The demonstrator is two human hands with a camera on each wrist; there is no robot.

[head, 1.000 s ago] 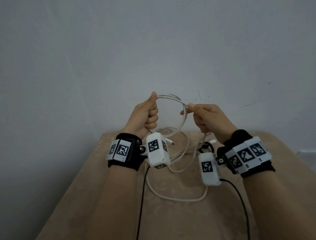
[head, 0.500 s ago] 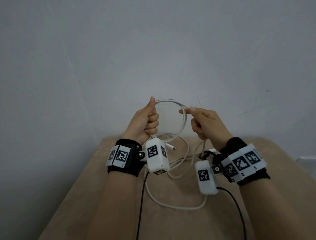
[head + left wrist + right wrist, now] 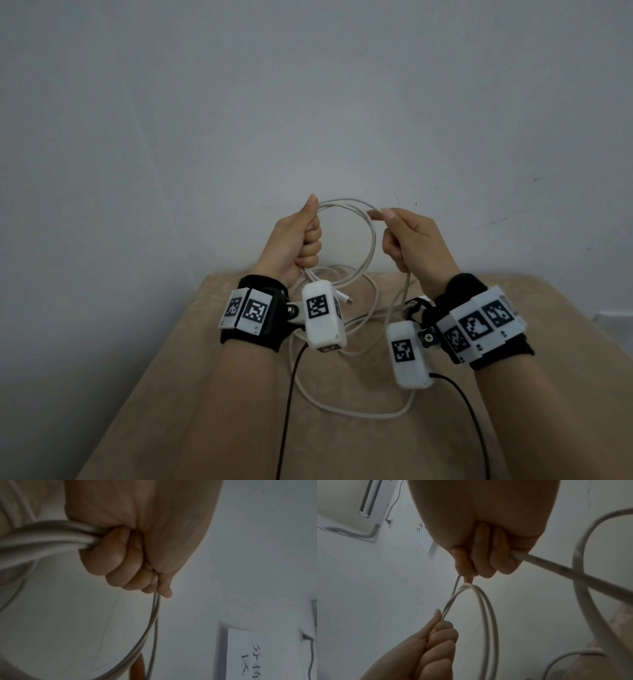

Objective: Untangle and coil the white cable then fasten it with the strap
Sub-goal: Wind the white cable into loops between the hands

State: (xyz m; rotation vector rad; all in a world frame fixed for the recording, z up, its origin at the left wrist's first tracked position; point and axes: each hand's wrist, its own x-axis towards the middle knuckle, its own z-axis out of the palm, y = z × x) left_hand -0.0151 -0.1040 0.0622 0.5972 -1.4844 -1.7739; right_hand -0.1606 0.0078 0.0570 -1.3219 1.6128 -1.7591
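Coiling step, frame centre: left hand (image 3: pixel 297 241) fists loops of cable (image 3: pixel 371 240), right hand (image 3: pixel 409 236) pinches feed strand; next needs another loop passed left.

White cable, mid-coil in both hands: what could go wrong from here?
1. The thin white cable forms a couple of loops in the left hand; the thumb pins them at one spot only, so they could spring apart as more is fed in.
2. Uncoiled slack lies crossing itself on the beige table under the wrists; the right hand may drag a knot up.
3. The black strap sits low near the right wrist; it could snag passing cable.
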